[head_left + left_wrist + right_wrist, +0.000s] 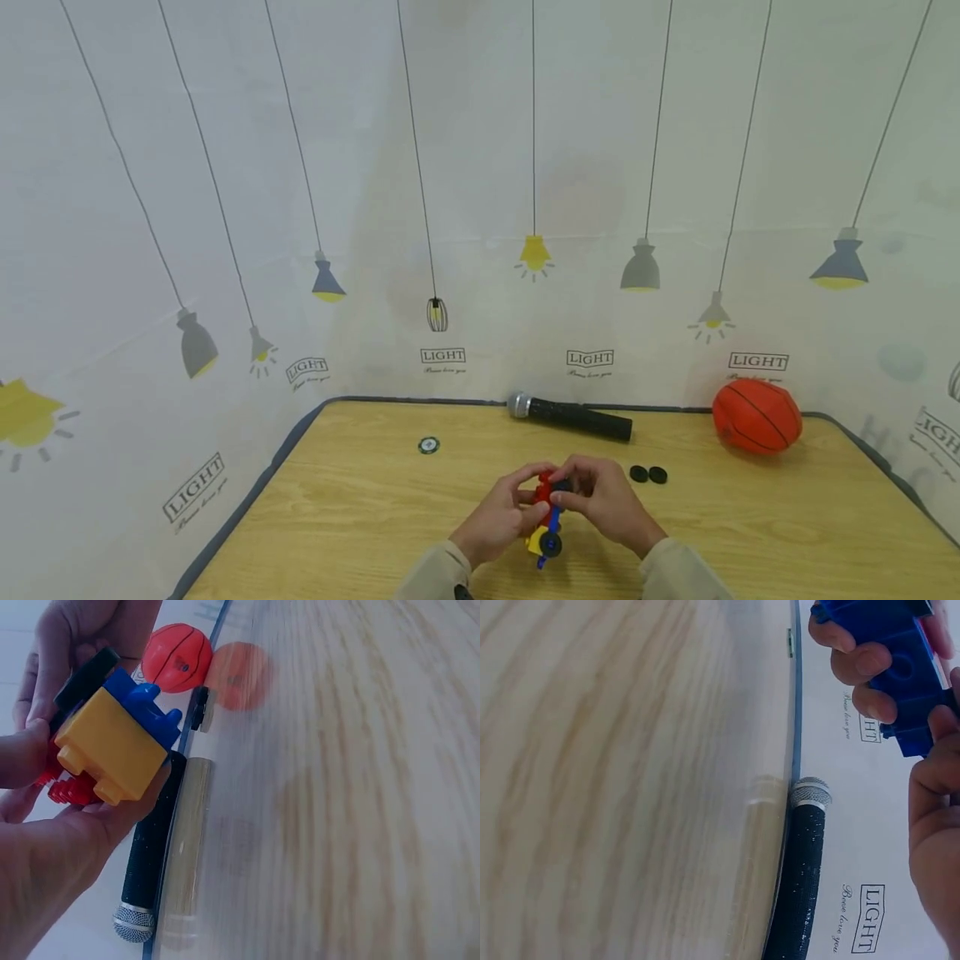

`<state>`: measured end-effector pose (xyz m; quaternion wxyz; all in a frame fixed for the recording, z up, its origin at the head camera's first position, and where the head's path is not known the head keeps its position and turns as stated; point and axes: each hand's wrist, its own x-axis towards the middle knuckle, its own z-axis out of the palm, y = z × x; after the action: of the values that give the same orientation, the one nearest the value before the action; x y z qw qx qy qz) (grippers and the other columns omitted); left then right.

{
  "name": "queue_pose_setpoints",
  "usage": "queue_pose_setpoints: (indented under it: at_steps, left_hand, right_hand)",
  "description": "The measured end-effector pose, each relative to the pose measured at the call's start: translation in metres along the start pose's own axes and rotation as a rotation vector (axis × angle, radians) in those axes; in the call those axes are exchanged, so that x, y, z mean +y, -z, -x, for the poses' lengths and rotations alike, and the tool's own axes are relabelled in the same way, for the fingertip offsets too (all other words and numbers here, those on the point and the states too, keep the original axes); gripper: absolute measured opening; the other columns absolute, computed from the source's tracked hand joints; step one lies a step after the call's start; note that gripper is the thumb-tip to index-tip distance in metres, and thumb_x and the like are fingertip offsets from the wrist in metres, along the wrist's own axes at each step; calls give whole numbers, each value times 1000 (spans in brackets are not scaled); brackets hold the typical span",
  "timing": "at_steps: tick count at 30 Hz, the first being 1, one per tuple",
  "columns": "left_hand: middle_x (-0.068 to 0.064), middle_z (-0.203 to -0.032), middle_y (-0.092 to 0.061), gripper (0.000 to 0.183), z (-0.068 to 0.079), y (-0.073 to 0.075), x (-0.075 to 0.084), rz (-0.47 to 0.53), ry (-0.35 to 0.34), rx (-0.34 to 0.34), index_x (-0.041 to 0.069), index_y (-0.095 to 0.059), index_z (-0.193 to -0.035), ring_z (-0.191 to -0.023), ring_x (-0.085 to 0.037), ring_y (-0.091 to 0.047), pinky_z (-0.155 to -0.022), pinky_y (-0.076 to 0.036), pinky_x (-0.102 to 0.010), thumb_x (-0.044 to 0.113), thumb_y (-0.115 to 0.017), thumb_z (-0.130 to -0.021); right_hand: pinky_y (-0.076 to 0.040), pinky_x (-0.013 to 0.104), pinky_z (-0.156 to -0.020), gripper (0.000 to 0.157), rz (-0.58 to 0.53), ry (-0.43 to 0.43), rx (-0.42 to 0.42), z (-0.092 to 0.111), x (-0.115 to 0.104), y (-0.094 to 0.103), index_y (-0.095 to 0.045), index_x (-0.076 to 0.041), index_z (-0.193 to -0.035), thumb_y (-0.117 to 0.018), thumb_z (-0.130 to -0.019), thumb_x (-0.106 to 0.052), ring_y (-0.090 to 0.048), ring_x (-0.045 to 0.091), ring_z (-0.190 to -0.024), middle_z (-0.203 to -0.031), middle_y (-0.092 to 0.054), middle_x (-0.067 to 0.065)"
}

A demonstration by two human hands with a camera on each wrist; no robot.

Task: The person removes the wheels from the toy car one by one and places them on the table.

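Note:
Both hands hold a toy car of building blocks above the table. Its yellow block (pixel 116 742) sits at one end, beside a blue base (pixel 900 667) and red blocks (pixel 542 492). A black wheel (pixel 551 544) is fitted near the yellow end. My left hand (pixel 498 517) grips the car from the left, fingers curled round the base in the right wrist view. With thumb and fingers my right hand (pixel 615 504) pinches the far end, where a dark round part shows between the fingertips, partly hidden.
Two black wheels (pixel 648 474) lie right of the hands. Behind them a microphone (pixel 573 415) lies along the back edge, with a red ball (pixel 757 417) at the back right. A green-and-white round chip (pixel 429 445) lies left. A printed curtain (pixel 480 183) surrounds the wooden table (pixel 345 500).

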<state>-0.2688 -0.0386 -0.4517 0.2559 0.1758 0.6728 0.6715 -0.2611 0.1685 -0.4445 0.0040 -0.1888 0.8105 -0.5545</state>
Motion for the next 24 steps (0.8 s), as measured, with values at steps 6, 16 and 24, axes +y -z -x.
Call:
queue_pose_setpoints:
  at_steps: [6,16,24]
  left_hand:
    - [-8,-101,-67,42,1,1,-3,-52,89,43,21,-50,-144,-77,-17,-52,-62,-40,-25,11,-52,-104]
    - [-22,-123,-66,41,6,5,-1,-13,60,53,20,-48,-143,-94,-22,-68,-72,-50,-27,8,-50,-104]
    - [-20,-123,-65,42,7,12,-5,15,84,64,22,-46,-145,-100,-24,-72,-78,-56,-29,10,-49,-105]
  right_hand:
    - [-45,22,-52,10,50,52,-52,-3,10,1,-72,-11,-94,-78,-87,-14,-47,5,-55,-71,-56,2]
    - [-57,39,-56,27,43,9,-121,-4,6,20,-70,-7,-114,-69,-95,-27,-56,12,-59,-75,-63,5]
    - [-55,32,-55,29,70,-64,-133,4,12,54,-65,-4,-124,-63,-99,-19,-58,17,-67,-92,-69,21]
